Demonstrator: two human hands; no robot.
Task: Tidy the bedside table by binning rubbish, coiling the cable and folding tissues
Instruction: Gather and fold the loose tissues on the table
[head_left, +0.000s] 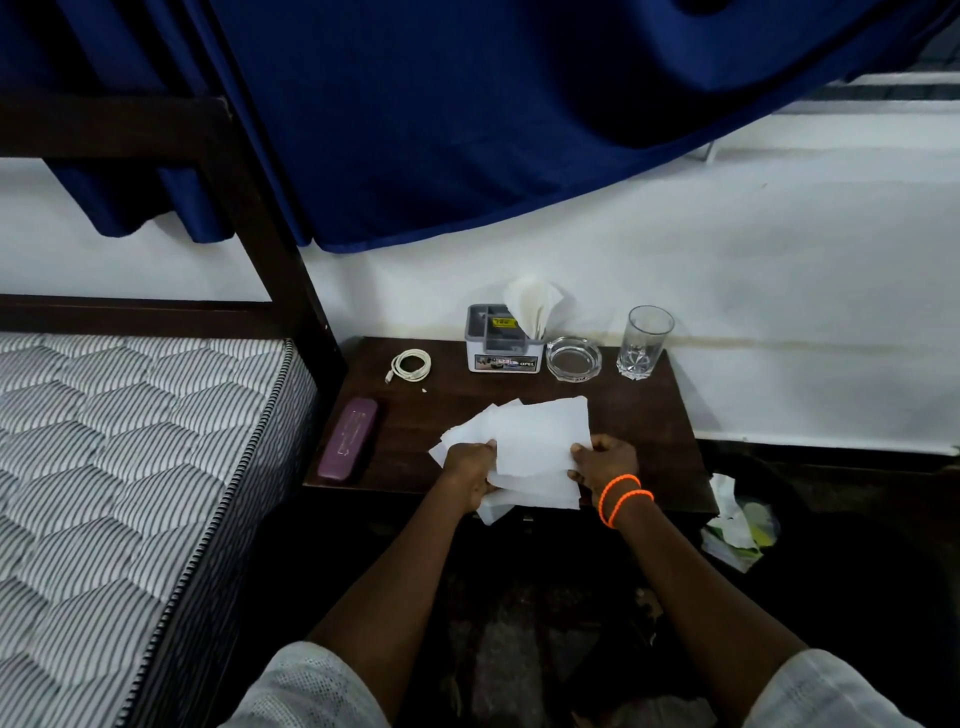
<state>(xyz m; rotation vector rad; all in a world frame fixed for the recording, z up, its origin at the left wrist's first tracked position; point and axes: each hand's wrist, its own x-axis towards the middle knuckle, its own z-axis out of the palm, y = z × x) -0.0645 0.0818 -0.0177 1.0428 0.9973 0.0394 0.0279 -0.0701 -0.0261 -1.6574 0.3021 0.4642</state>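
A stack of white tissues (535, 447) lies over the front edge of the dark wooden bedside table (447, 405). My left hand (470, 470) grips the stack's left side. My right hand (605, 462), with two orange bands on the wrist, grips its right side. A white cable (411, 365) lies coiled at the back left of the table. On the floor to the right stands a dark bin (789, 525) holding crumpled tissue and wrappers (737, 525).
At the back of the table stand a grey holder (501, 345) with a tissue sticking up, a glass ashtray (574, 358) and a drinking glass (644, 343). A purple case (347, 439) lies at the left edge. A striped mattress (130, 457) is on the left, a blue curtain (467, 114) above.
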